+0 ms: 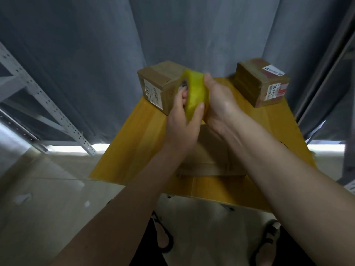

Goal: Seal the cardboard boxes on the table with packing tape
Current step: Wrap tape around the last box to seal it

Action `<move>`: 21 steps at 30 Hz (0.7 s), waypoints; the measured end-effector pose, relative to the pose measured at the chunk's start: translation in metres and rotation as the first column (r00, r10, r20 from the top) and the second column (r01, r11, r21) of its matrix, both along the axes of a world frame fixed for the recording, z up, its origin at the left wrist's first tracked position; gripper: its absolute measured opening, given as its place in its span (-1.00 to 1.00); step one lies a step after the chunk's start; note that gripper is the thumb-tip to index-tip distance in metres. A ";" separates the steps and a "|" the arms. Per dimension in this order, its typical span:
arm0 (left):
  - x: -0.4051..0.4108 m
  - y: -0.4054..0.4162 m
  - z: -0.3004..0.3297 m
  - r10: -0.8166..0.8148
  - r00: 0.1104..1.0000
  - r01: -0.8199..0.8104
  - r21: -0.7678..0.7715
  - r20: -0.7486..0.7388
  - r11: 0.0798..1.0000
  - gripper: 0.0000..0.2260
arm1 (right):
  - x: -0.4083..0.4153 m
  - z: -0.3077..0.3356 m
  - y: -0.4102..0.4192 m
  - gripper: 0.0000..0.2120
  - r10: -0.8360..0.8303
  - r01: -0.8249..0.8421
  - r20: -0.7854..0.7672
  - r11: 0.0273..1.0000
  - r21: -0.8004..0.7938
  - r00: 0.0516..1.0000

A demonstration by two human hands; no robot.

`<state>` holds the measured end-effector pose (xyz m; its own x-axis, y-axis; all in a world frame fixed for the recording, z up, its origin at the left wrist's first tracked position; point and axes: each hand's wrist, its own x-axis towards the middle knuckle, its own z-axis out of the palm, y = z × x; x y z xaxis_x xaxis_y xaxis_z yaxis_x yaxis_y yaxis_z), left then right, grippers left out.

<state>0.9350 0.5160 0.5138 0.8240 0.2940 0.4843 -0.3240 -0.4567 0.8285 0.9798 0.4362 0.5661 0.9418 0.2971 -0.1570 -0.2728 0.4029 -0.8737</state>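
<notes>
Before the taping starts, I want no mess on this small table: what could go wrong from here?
1. Both hands, left hand and right hand, hold the tape roll, so nothing steadies the near box under the forearms; it may slide.
2. The right-hand box sits at the table corner and could be knocked off.
3. No loose tape end shows; finding it may take time.
</notes>
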 end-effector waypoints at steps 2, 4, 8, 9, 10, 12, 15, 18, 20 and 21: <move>0.002 0.001 0.004 -0.031 0.998 0.024 -0.128 -0.050 0.991 -0.80 | 0.000 0.000 -0.001 -0.56 0.051 -0.052 -0.008 0.998 -0.024 0.999; 0.010 0.004 0.014 0.020 0.988 -0.073 -0.348 -0.154 0.935 -0.79 | -0.004 -0.005 -0.001 -0.63 0.093 -0.092 0.009 0.988 -0.126 0.996; 0.019 0.006 0.027 -0.057 0.952 -0.108 -0.508 -0.299 0.855 -0.66 | -0.011 -0.008 0.001 -0.66 0.078 -0.076 0.012 0.989 -0.125 0.997; 0.018 0.006 0.026 -0.054 0.956 -0.087 -0.456 -0.288 0.886 -0.64 | -0.009 -0.006 0.000 -0.66 0.059 -0.057 0.013 0.992 -0.112 0.998; 0.015 0.006 0.024 -0.056 0.965 -0.053 -0.404 -0.255 0.913 -0.61 | -0.007 -0.004 -0.002 -0.66 0.043 -0.042 0.009 0.994 -0.100 0.999; 0.009 0.009 0.022 -0.112 0.980 0.053 -0.329 -0.163 0.943 -0.64 | -0.005 0.000 -0.004 -0.64 0.040 -0.041 -0.019 0.997 -0.059 0.999; 0.001 0.014 0.015 -0.260 0.957 0.232 -0.200 -0.131 0.952 -0.70 | -0.004 0.006 -0.004 -0.61 0.020 -0.014 -0.122 0.999 0.043 0.992; -0.005 0.018 0.004 -0.311 0.935 0.318 0.015 -0.172 0.948 -0.45 | 0.001 0.006 -0.005 -0.59 -0.026 0.048 -0.194 0.993 0.110 0.981; -0.005 0.019 -0.001 -0.297 0.942 0.309 0.064 -0.154 0.949 -0.41 | 0.002 0.004 -0.006 -0.66 -0.023 0.048 -0.185 0.990 0.129 0.982; -0.005 0.019 -0.002 -0.288 0.946 0.294 0.016 -0.146 0.956 -0.42 | 0.001 0.002 -0.007 -0.70 -0.011 0.034 -0.168 0.991 0.130 0.986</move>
<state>0.9302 0.5349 0.5118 0.9316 0.0156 0.3632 -0.3286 -0.3911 0.8597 0.9812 0.4291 0.5683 0.9125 0.3047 -0.2729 -0.3994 0.5196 -0.7553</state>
